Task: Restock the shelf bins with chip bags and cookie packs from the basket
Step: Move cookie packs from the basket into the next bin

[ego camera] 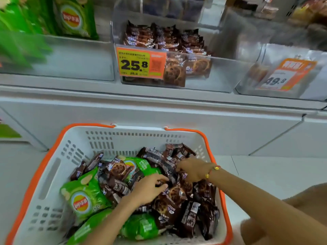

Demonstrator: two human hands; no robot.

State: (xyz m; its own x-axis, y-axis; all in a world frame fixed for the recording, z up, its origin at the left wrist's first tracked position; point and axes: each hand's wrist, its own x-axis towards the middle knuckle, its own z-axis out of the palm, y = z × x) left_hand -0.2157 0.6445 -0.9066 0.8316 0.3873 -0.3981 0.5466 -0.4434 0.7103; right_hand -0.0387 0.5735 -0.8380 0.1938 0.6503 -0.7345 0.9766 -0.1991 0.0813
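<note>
Both bare forearms reaching forward and down, converging toward the middle. Left hand (150, 189) palm-down, wrist slightly bent, fingers curled with the tips pointing right, thumb tucked below them in a pinching pose. Right hand (192, 169) just beyond and to the right of it, back of the hand up, fingers bent downward and to the left, tips hidden. Right wrist circled by a thin red string bracelet (212, 171) with yellow beads. Hands near each other, fingertips almost meeting, not clearly touching. Right forearm entering from the lower right corner, left from the bottom edge.
</note>
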